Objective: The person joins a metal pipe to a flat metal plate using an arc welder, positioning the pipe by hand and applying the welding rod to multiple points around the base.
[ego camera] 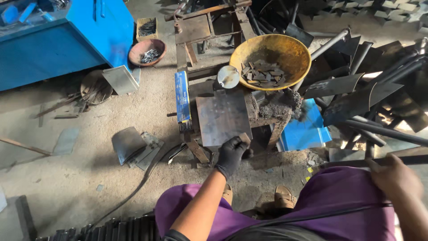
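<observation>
One package shows: a long, narrow blue box (pixel 182 97) standing on edge along the left side of the small work stand (pixel 267 122), just beside the dark steel plate (pixel 223 117); its face carries pale print and a lighter band; thin rods stick out of its near, open end.

A big yellow bowl (pixel 270 61) is being filled by small flat metal bits (pixel 263 74). A round shiny disc (pixel 228 76) is being leaned on its rim. A long blue box (pixel 182 97) is being kept on the left side of the work stand. A brown bowl (pixel 147 52) with little metal bits is being kept on the sandy floor (pixel 80 156), beside a big blue cabinet (pixel 67 40). Dark metal bars (pixel 383 76) are being piled at the right.
</observation>
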